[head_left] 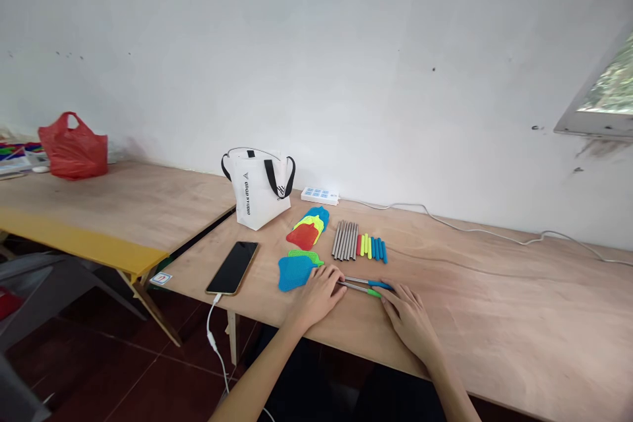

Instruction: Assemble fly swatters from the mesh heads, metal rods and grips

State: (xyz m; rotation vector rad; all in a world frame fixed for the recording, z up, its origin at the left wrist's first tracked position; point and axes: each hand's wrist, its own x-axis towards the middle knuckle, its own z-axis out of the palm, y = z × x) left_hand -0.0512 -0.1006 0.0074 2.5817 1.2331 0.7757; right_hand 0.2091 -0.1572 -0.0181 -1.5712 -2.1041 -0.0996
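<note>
Blue swatter (293, 275) and green swatter (305, 254) lay near the table's close edge, between the hands I was watching

From my end, the left hand (324, 282) rested with bent fingers over the shafts beside the mesh heads, and the right hand (406, 311) reached the blue and green handles with its fingertips, perhaps to keep both swatters lined up; I could not tell whether either hand was closed on anything. Behind them, metal tubes (345, 241) stood apart in a row beside short coloured grips (372, 247), with loose mesh heads (302, 236) stacked to the left, sorted by kind, I judged, so each was easy to pick out. The phone (232, 268) lay farther left, well apart from the hands, seemingly out of their way
</note>
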